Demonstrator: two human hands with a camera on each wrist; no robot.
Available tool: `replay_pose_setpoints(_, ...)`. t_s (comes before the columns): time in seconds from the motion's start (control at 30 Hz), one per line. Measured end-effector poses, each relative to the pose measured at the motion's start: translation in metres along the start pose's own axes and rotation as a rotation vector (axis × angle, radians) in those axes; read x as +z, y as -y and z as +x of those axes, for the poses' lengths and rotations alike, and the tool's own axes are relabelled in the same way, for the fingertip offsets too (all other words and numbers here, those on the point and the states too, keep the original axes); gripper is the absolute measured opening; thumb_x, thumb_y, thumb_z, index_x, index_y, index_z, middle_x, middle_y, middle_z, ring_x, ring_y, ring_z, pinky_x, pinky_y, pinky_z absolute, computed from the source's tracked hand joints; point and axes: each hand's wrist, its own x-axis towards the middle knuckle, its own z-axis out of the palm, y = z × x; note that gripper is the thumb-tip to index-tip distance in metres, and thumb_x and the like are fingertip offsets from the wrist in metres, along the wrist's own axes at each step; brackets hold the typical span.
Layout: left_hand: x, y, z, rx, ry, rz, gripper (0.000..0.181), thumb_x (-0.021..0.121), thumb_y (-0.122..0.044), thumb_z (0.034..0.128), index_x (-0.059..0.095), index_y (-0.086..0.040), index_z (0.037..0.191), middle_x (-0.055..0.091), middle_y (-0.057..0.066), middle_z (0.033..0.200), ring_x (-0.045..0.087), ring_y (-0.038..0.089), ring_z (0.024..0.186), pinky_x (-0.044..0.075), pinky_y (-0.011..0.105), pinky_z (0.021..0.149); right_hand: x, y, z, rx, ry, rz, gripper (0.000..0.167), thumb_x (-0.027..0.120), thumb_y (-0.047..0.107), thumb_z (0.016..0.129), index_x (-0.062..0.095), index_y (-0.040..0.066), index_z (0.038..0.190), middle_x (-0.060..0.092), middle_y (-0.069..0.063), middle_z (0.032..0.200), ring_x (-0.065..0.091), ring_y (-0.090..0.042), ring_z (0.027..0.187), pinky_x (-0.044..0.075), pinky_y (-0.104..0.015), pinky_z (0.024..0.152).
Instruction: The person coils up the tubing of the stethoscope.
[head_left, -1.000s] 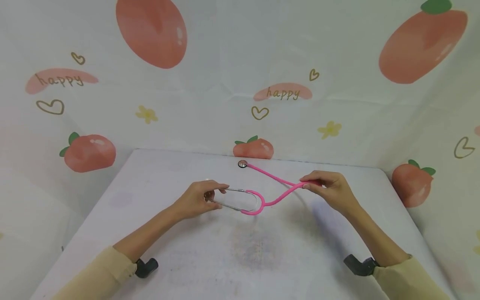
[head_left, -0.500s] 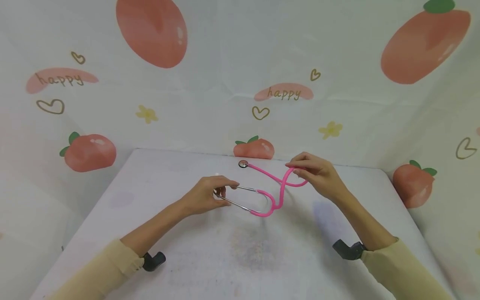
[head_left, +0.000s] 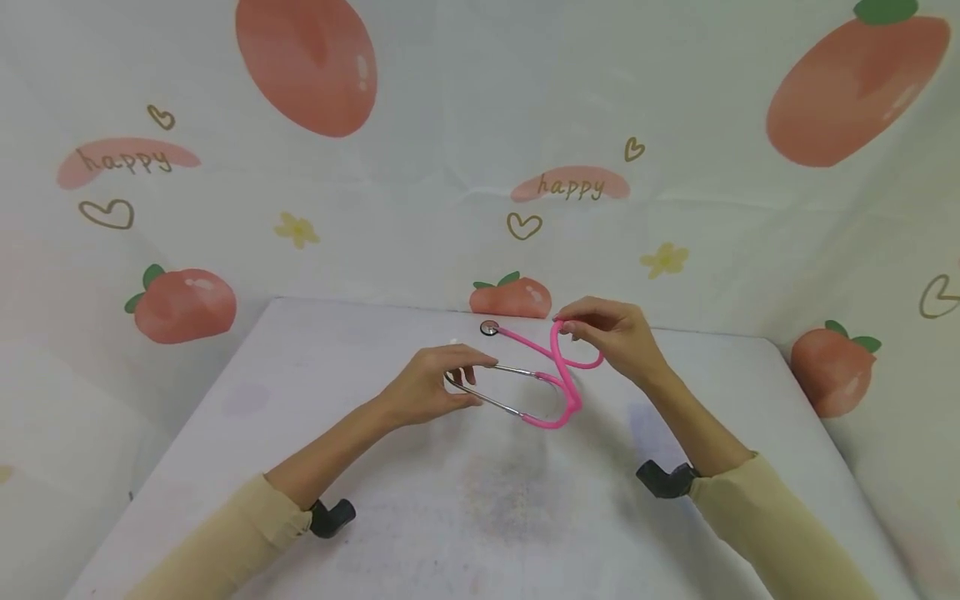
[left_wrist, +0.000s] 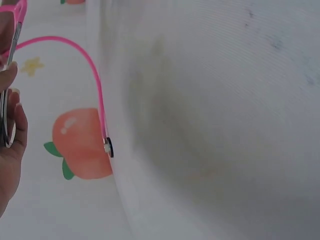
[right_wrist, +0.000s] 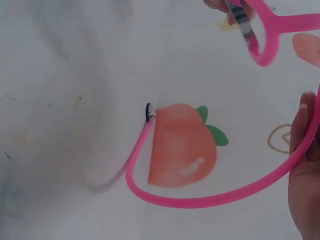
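Observation:
A stethoscope with pink tubing [head_left: 567,385] and metal ear tubes [head_left: 498,403] is held above the white table. My left hand [head_left: 435,385] grips the ear tubes between thumb and fingers. The right hand [head_left: 615,333] pinches the pink tube, which loops up to its fingertips and crosses itself. At the tube's far end the round chest piece [head_left: 489,328] lies near the table's back edge. In the left wrist view the chest piece [left_wrist: 108,147] stands on its edge side; the right wrist view shows the tubing [right_wrist: 200,202] curving down from the right hand [right_wrist: 305,185].
The white table [head_left: 420,517] meets a patterned cloth backdrop [head_left: 420,233] at its back edge. Black curved pieces [head_left: 333,517] are at both wrists, beside the beige sleeves.
My right hand has moved left and up with the tube, bending it into a loop. The left hand has shifted right with the ear tubes. The chest piece stays nearly in place.

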Motion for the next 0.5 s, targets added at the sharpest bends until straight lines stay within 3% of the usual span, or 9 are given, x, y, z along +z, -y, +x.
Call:
replay_pose_setpoints(0.13, 0.001, -0.001, 0.003, -0.010, -0.013, 0.015, 0.051, 0.087, -0.009, 0.0761, 0.069, -0.009, 0.124, 0.070, -0.005, 0.108, 0.064, 0.010, 0.086, 0.057, 0.026, 0.072, 0.005, -0.004, 0.005, -0.016, 0.027, 0.045, 0.020, 0.066, -0.016, 0.086, 0.070, -0.011, 0.105, 0.067, -0.017, 0.099, 0.067, -0.029, 0.083, 0.059, -0.031, 0.075)
replay_pose_setpoints(0.23, 0.002, -0.001, 0.004, -0.010, -0.029, 0.025, 0.050, 0.087, -0.010, 0.0756, 0.070, -0.010, 0.123, 0.071, -0.005, 0.108, 0.064, 0.007, 0.088, 0.057, 0.026, 0.076, 0.009, -0.007, 0.008, 0.014, 0.024, 0.022, 0.019, 0.068, -0.012, 0.087, 0.070, -0.010, 0.105, 0.069, -0.014, 0.095, 0.068, -0.022, 0.080, 0.059, -0.029, 0.074)
replay_pose_setpoints(0.5, 0.010, -0.008, 0.006, -0.012, -0.046, 0.054, 0.046, 0.087, -0.008, 0.0750, 0.071, -0.006, 0.118, 0.072, -0.002, 0.110, 0.068, 0.011, 0.094, 0.055, 0.024, 0.083, 0.017, -0.022, 0.011, 0.051, 0.036, 0.013, 0.017, 0.070, -0.006, 0.087, 0.071, -0.007, 0.104, 0.072, -0.007, 0.094, 0.069, -0.020, 0.082, 0.058, -0.026, 0.071)
